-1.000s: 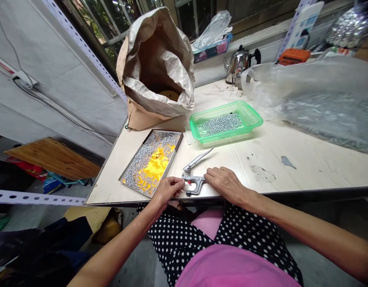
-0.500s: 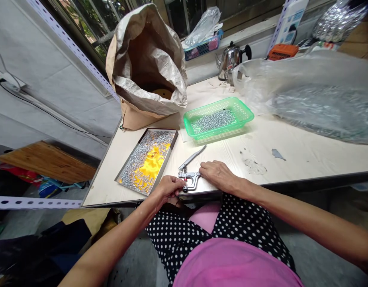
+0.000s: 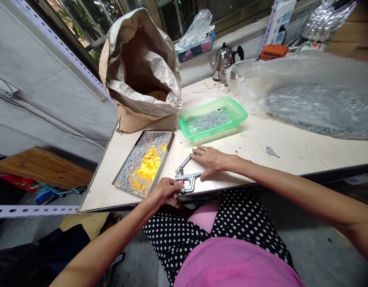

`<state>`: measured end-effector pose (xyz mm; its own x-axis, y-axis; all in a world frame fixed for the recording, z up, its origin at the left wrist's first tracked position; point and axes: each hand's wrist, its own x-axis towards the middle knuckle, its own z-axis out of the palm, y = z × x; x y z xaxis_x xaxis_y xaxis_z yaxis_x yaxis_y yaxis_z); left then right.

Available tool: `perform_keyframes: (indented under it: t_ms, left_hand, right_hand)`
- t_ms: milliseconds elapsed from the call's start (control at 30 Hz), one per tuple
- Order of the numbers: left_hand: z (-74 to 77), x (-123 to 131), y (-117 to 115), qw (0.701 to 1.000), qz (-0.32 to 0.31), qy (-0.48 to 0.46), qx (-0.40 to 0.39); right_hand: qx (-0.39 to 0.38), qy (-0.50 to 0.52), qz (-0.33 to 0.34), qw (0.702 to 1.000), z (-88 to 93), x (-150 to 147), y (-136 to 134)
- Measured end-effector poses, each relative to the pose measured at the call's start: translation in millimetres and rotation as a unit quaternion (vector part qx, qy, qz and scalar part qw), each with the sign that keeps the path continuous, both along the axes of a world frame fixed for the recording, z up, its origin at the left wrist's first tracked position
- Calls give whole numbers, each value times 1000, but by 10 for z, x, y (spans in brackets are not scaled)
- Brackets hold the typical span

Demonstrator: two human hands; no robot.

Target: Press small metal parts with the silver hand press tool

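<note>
A pair of grey metal snap-fastener pliers (image 3: 194, 181) lies at the table's front edge, its handles spread and a spring between them. My right hand (image 3: 212, 159) reaches over both handles: the fingers rest on the end of the upper one, the thumb against the lower one. At the jaws, beside a small red part, my left hand (image 3: 169, 188) is closed in a pinch. Whatever its fingertips hold is too small to make out. Left of the pliers, a shallow tray (image 3: 163, 167) contains many small silvery metal pieces on a yellow surface.
Behind the pliers stands a green plastic basket (image 3: 243, 115) of similar metal pieces. A large paper sack (image 3: 133, 117) gapes open at the back left. A clear plastic bag (image 3: 318, 107) of pieces fills the right, and a steel kettle (image 3: 222, 61) stands behind.
My right hand has moved up from the lower handle, and its fingers now lie on the raised upper handle. My left hand stays pinched at the jaws. The view has shifted slightly.
</note>
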<state>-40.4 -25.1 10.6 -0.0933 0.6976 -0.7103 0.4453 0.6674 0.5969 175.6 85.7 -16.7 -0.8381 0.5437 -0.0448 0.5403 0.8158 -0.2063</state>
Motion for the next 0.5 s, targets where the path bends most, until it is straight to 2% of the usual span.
perform_keyframes:
  t_ms: [133,400,500]
  left_hand:
    - [-6,-8,-12,1000,-3,-5,5]
    - [-18,1,2,1000,4,2,5]
    - [-28,5,-58,1000,-1,28,7]
  right_hand:
    - [-14,7,20,1000,2,6,105]
    - [-17,-15,9,1000,76,-37,74]
    - [-24,-21,6,999,102,-36,71]
